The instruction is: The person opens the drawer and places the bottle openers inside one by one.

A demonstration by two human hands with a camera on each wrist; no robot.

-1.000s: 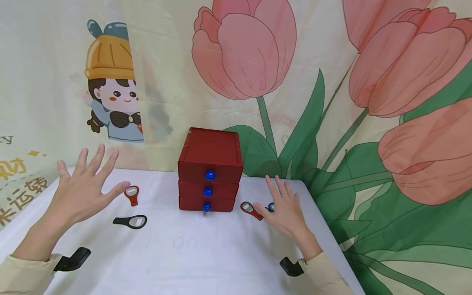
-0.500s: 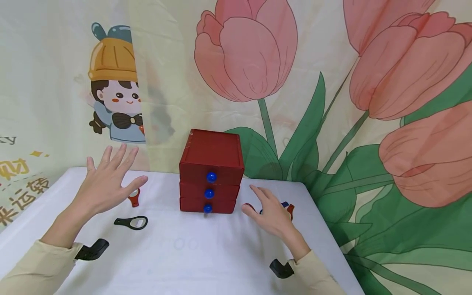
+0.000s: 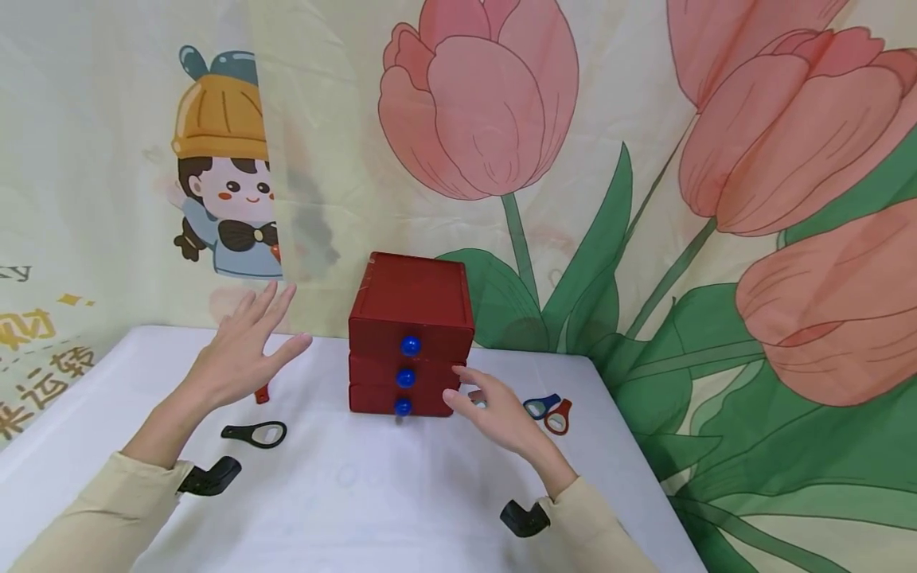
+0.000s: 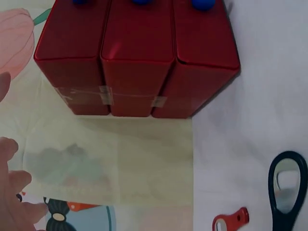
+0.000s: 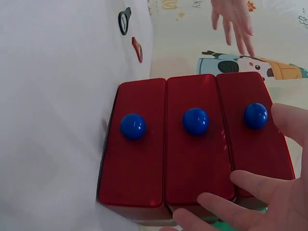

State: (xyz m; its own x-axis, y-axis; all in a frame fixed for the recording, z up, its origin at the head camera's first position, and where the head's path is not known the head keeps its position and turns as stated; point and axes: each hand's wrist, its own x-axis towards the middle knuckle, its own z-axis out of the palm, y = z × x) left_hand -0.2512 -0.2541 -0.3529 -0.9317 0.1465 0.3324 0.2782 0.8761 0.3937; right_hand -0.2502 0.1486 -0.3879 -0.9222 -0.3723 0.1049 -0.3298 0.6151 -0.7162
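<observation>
A red cabinet (image 3: 411, 290) with three stacked drawers, each with a round blue knob (image 5: 195, 121), stands at the back middle of the table. All its drawers are closed. My left hand (image 3: 239, 358) hovers to its left with fingers spread, holding nothing. My right hand (image 3: 501, 410) is at the cabinet's front right edge, fingers loosely bent and fingertips overlapping that edge in the head view. Below my left hand lies a black bottle opener (image 3: 236, 432); a red one (image 3: 262, 394) behind it is mostly hidden by that hand.
Right of my right hand lie a blue bottle opener (image 3: 550, 399) and a red-brown one (image 3: 567, 407), close together. Part of another shows behind the right hand. A printed cloth (image 3: 322, 159) hangs behind the white table (image 3: 344, 509), whose right edge runs past my right forearm.
Both hands have moved inward toward the cabinet, the left going right and the right going left. The right hand has uncovered the openers on the right. The cabinet is unchanged.
</observation>
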